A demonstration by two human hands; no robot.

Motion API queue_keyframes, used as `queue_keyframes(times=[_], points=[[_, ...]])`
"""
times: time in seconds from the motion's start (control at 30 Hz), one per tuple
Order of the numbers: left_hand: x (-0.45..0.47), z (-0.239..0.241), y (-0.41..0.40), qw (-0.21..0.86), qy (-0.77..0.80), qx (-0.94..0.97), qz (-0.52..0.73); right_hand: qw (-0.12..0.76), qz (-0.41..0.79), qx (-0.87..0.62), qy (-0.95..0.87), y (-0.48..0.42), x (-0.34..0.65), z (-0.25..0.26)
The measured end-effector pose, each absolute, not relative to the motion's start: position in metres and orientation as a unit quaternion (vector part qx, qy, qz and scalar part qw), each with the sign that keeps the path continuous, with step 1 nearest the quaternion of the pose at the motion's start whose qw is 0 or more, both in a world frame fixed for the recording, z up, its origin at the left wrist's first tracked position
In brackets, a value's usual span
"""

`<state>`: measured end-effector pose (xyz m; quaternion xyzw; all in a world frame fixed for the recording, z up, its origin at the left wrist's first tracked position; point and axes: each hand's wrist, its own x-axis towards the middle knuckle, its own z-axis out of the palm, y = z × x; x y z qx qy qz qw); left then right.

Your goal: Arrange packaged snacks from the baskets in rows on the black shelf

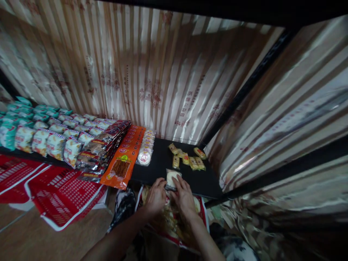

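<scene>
Nearest me, at the bottom centre of the frame, one bag [203, 214] with a red-and-white edge lies open; forearms cover much of it, so I can't count its packets. Above it, two hands meet at one white round packet [172, 178], over the shelf's front edge. The right hand [183, 194] is partly closed, fingers over the packet's right side; the left hand [157, 195] is curled at its left edge, though I can't tell whether it grips. On the black shelf [154, 177], right of centre, I count about eight small yellow packets [193, 163]. Left of them run one row of white round packs [144, 156], overlapping orange packs [122, 163], and heaped snack bags [56, 145], too many to count. Two red baskets [65, 192] sit lower left. A black post [244, 88] slants up at right, before the striped curtain [152, 69].
</scene>
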<state>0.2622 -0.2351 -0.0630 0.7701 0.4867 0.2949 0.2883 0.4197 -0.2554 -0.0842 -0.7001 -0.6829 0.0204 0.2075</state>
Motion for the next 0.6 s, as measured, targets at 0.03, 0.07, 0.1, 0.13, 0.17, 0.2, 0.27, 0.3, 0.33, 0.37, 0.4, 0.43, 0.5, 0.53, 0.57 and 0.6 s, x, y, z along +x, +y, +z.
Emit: queue_keyframes(times=[0.03,0.07,0.1,0.13,0.17,0.2,0.27,0.3,0.33,0.37,0.4,0.43,0.5,0.53,0.57,0.6], points=[[0.264,-0.064,-0.239,0.291,0.492,0.767,0.291,0.211,0.022,-0.698,-0.684,-0.258,0.42,-0.083],[0.265,-0.065,-0.242,0.293,0.495,0.766,0.288,0.218,0.023,-0.697,-0.683,-0.26,0.419,-0.082],[0.264,-0.066,-0.245,0.293,0.497,0.765,0.285,0.227,0.025,-0.695,-0.682,-0.263,0.419,-0.081],[0.263,-0.066,-0.247,0.294,0.499,0.765,0.283,0.238,0.029,-0.692,-0.681,-0.265,0.417,-0.079],[0.261,-0.065,-0.249,0.295,0.501,0.763,0.283,0.25,0.036,-0.688,-0.68,-0.267,0.416,-0.076],[0.259,-0.064,-0.25,0.296,0.504,0.761,0.283,0.264,0.046,-0.685,-0.678,-0.269,0.415,-0.074],[0.254,-0.06,-0.252,0.301,0.507,0.754,0.289,0.302,0.074,-0.681,-0.663,-0.274,0.412,-0.067],[0.252,-0.057,-0.252,0.306,0.508,0.749,0.296,0.329,0.096,-0.682,-0.646,-0.275,0.41,-0.063],[0.25,-0.055,-0.252,0.313,0.508,0.742,0.304,0.359,0.122,-0.684,-0.623,-0.276,0.408,-0.059],[0.249,-0.052,-0.252,0.324,0.51,0.733,0.313,0.392,0.155,-0.684,-0.595,-0.277,0.407,-0.054],[0.248,-0.051,-0.252,0.336,0.512,0.722,0.322,0.425,0.196,-0.682,-0.562,-0.278,0.405,-0.051],[0.248,-0.05,-0.252,0.347,0.517,0.709,0.331,0.458,0.245,-0.676,-0.522,-0.278,0.402,-0.047],[0.25,-0.05,-0.251,0.374,0.528,0.676,0.351,0.52,0.354,-0.652,-0.423,-0.278,0.396,-0.041],[0.251,-0.051,-0.252,0.394,0.535,0.655,0.36,0.547,0.404,-0.634,-0.368,-0.279,0.393,-0.039],[0.252,-0.053,-0.252,0.42,0.542,0.627,0.369,0.57,0.446,-0.614,-0.314,-0.28,0.389,-0.037],[0.253,-0.054,-0.253,0.454,0.547,0.592,0.38,0.588,0.48,-0.594,-0.266,-0.281,0.384,-0.035]])
